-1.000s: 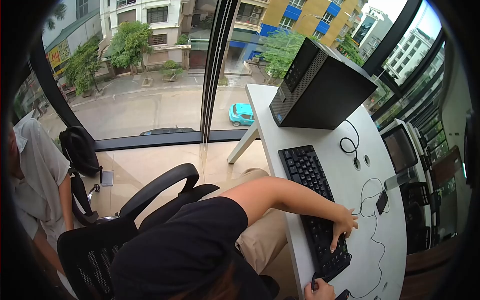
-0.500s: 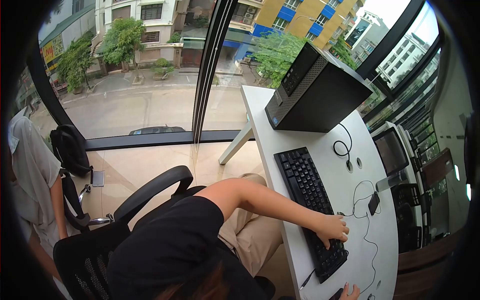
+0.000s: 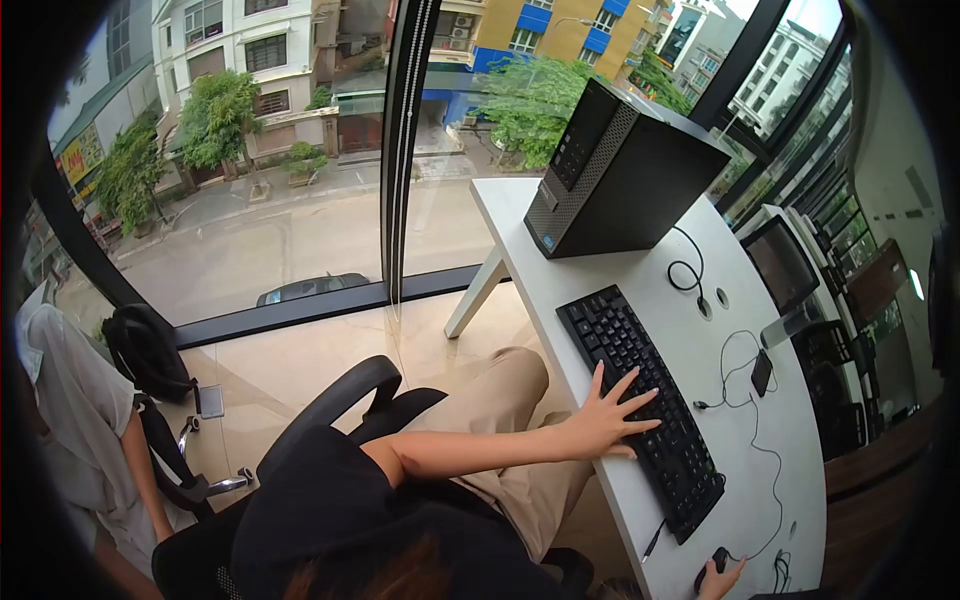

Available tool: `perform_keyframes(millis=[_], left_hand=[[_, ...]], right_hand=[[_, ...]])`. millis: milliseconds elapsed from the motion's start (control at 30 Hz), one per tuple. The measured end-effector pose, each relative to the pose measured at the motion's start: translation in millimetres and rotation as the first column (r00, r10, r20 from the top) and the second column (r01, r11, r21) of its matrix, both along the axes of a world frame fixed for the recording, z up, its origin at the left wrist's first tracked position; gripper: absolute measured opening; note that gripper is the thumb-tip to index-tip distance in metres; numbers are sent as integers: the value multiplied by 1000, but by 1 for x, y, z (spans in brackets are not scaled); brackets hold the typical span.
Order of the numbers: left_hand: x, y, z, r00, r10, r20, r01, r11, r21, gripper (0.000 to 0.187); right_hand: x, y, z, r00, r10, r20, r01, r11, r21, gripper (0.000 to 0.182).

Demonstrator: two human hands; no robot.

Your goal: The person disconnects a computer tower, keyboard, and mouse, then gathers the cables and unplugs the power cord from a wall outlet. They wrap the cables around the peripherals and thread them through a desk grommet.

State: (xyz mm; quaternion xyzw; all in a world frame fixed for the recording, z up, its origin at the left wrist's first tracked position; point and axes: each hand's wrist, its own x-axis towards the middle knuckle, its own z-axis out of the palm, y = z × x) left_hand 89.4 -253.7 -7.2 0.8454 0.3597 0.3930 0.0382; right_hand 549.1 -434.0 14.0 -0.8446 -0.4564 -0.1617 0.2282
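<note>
My left hand (image 3: 602,418) is spread over the near long side of a black keyboard (image 3: 650,410), its fingers apart and resting on or just above the keys. The keyboard lies on a white desk (image 3: 590,285). At the bottom edge of the view, my right hand (image 3: 722,578) is on a black computer mouse (image 3: 713,566), with its fingers around the sides. Part of that hand is cut off by the edge of the frame. A thin cable leads away from the mouse across the desk.
A black desktop computer tower (image 3: 625,170) stands on the desk's far end. Cables, a small black box (image 3: 761,372) and a pen-like object (image 3: 654,538) lie around the keyboard. At left, another person (image 3: 85,400) sits near a black backpack (image 3: 150,345). Large windows line the far side.
My left hand has moved from the keyboard's lower end towards its middle and near side, and its fingers are now spread. My right hand stays low by the mouse. The whole view has shifted slightly.
</note>
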Motion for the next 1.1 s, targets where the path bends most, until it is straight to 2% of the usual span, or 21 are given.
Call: perform_keyframes(millis=[33,100,167,233,333,400,467,500,533,567,600,633,667,700,767,800,867,933,967,1033,1100], left_hand=[[3,4,-1,1000,19,-6,-19,1000,6,63],[3,8,6,1000,-11,-6,11,999,-50,58],[3,16,7,999,-38,-9,38,998,-45,57],[7,27,4,998,-56,1,56,998,-25,56],[3,29,18,991,-128,25,130,976,-172,55],[-1,26,35,987,-148,57,157,965,-211,53],[5,14,51,917,-265,298,348,896,-275,51],[7,11,62,858,-307,411,442,850,-287,51],[6,5,77,664,-373,649,668,685,-289,50],[8,-4,85,518,-282,808,808,472,-353,51],[6,-8,96,461,-237,855,863,343,-371,51],[4,-13,102,410,-174,895,904,210,-373,52],[4,-16,101,373,-177,911,927,116,-357,57],[5,-20,101,359,-107,927,930,122,-346,56],[1,-33,106,329,33,944,933,144,-330,55],[-4,-39,112,295,74,953,939,161,-303,54],[-2,-45,109,221,144,964,915,311,-257,53],[-1,-45,111,160,166,973,866,450,-219,52],[-4,-42,110,197,136,971,859,453,-238,52],[-12,-33,106,275,76,958,847,453,-279,52],[-18,-30,110,317,47,947,837,457,-302,52]], right_hand=[[30,-1,-21,978,-18,206,-5,994,112,62],[13,4,12,993,-68,-98,73,996,49,81],[-3,17,44,962,-60,-266,100,985,139,73],[-17,34,69,949,102,-298,-13,959,285,59],[-67,65,119,910,269,-315,-116,895,430,51],[-125,80,155,895,347,-280,-224,893,390,50],[-187,91,181,903,379,-205,-303,897,323,51],[-214,95,189,883,433,-181,-375,883,282,55],[-239,99,191,864,494,-96,-457,850,262,56],[-272,99,197,833,547,-83,-518,824,230,58],[-288,106,192,797,591,122,-604,781,162,61],[-309,108,189,767,635,93,-642,753,143,67],[-324,112,181,749,641,171,-660,745,99,72],[-338,115,176,717,659,226,-682,731,30,76],[-355,119,165,713,671,203,-678,734,-43,78],[-357,120,163,665,710,232,-723,689,-38,80],[-358,122,159,559,773,301,-805,593,-27,84],[-352,118,169,419,902,105,-907,422,-2,88],[-348,118,171,333,943,28,-943,332,42,88],[-336,118,182,233,967,-101,-969,240,65,82],[-318,126,189,115,948,-298,-971,171,169,74]])
